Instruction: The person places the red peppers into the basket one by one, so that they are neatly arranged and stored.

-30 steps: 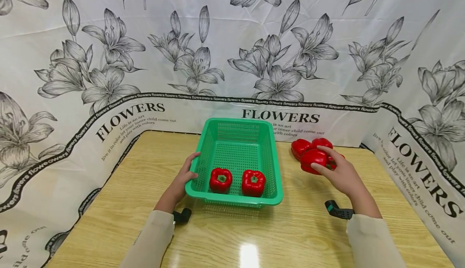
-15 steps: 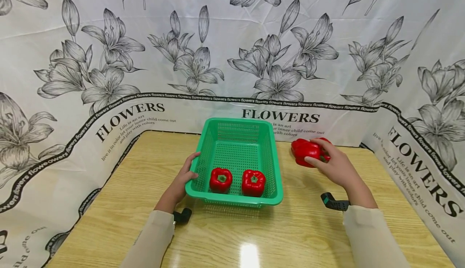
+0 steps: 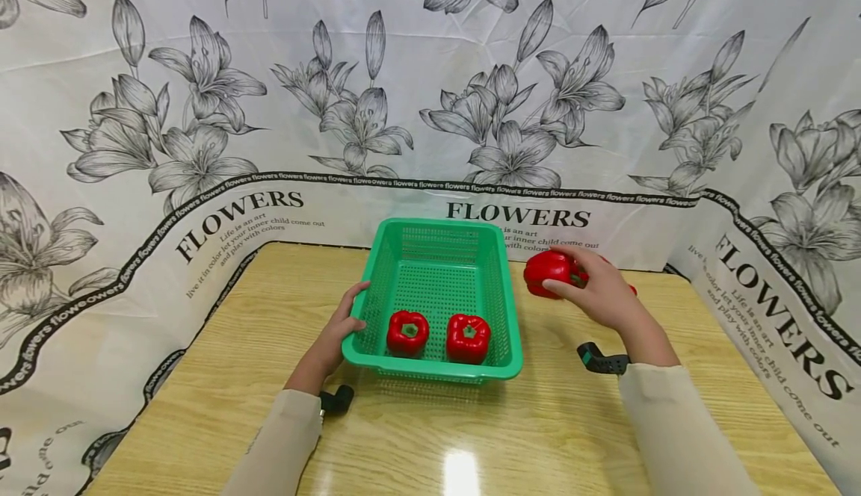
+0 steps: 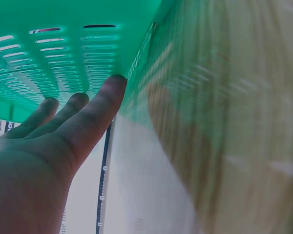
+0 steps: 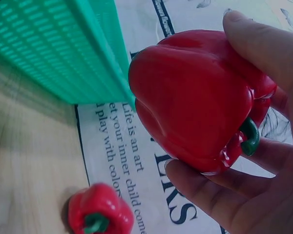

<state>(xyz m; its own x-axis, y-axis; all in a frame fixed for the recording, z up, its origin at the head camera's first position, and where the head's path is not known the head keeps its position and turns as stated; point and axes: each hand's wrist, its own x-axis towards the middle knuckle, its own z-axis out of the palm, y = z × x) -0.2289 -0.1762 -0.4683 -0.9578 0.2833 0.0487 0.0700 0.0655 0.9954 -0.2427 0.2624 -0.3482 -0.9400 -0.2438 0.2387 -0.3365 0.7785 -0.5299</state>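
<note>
In the head view my right hand (image 3: 599, 290) grips a red bell pepper (image 3: 548, 273) above the table, right of the green plastic basket (image 3: 516, 332). The right wrist view shows the bell pepper (image 5: 195, 97) tilted, its green stem turned toward the palm, with thumb and fingers around it. My left hand (image 3: 336, 335) holds the basket's left side, the thumb lapping over its rim. Several fingers (image 4: 95, 114) lie along the outer slotted wall in the left wrist view. Two red bell peppers, one left (image 3: 407, 334) and one right (image 3: 468, 338), sit stem up in the basket's near end.
Behind the right hand, more red pepper shows, mostly hidden. A loose bell pepper (image 5: 100, 210) lies on the wooden table in the right wrist view. A flower-printed cloth (image 3: 377, 107) stands as a wall behind the table and along its sides.
My right hand has moved left and slightly away with the gripped bell pepper, off the others toward the basket. The left hand and the basket have stayed put.
</note>
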